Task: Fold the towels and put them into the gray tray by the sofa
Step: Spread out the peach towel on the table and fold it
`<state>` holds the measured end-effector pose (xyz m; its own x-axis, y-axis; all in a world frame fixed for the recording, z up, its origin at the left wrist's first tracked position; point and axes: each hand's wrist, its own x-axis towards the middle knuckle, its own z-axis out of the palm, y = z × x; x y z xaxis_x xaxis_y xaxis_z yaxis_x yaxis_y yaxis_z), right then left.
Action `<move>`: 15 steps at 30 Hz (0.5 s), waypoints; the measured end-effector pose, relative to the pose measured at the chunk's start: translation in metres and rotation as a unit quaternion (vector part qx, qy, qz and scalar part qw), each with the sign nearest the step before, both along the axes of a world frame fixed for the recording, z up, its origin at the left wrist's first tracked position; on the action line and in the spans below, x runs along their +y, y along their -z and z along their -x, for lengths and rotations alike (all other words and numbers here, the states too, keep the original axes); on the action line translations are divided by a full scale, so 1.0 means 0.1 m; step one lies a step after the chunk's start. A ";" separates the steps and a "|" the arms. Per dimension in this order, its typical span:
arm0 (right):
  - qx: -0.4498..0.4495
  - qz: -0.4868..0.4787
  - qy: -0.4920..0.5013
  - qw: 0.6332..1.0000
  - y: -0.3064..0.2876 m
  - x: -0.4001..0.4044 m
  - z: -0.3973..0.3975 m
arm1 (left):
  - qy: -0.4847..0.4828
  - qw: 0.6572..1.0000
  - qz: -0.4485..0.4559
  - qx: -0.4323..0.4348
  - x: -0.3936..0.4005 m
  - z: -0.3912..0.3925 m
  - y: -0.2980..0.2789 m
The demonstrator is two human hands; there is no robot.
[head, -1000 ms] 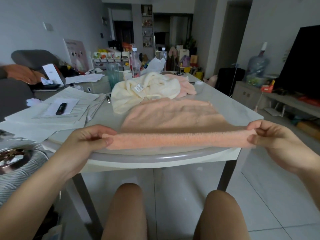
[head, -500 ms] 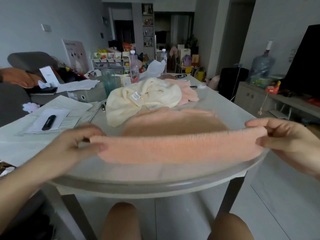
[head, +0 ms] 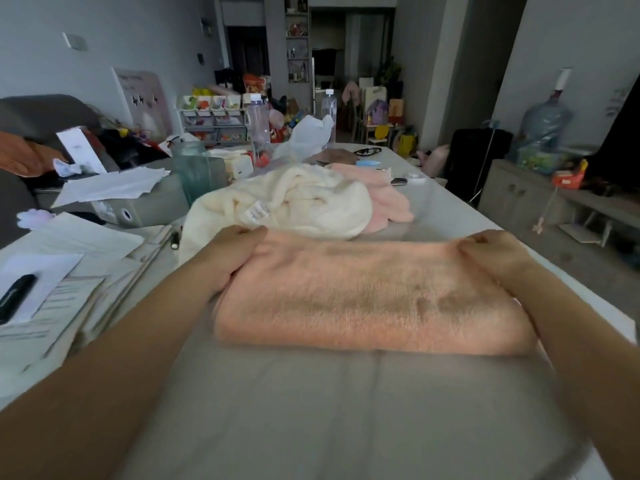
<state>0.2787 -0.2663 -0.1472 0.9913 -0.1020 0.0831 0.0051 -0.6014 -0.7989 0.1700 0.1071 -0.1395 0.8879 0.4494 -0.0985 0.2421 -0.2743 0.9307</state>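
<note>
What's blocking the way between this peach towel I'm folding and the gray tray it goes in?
Cannot tell: no gray tray shows in this view. Both hands, left hand and right hand, already grip the peach towel at its far corners, nothing between. The cream towel lies just beyond it.

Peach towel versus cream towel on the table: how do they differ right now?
The peach towel lies flat, folded into a neat rectangle; the cream towel sits behind it in a crumpled heap. The left hand and right hand grip the peach towel's far corners; neither holds the cream towel. A tag shows on the cream towel, none on the peach. Both are fluffy and rest on the table.
</note>
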 end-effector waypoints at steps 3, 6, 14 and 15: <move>-0.032 -0.001 0.030 0.999 0.13 -0.01 0.04 | 0.070 0.997 0.004 0.043 0.10 0.07 0.05; -0.014 0.046 -0.008 0.999 0.19 -0.09 0.11 | 0.067 0.994 -0.072 0.046 0.17 0.11 0.05; -0.116 0.027 -0.039 0.992 0.12 -0.03 0.20 | 0.015 0.981 -0.183 -0.058 0.09 0.10 0.04; -0.106 0.035 -0.043 0.993 0.14 -0.02 0.19 | 0.013 0.974 -0.219 -0.062 0.09 0.11 0.03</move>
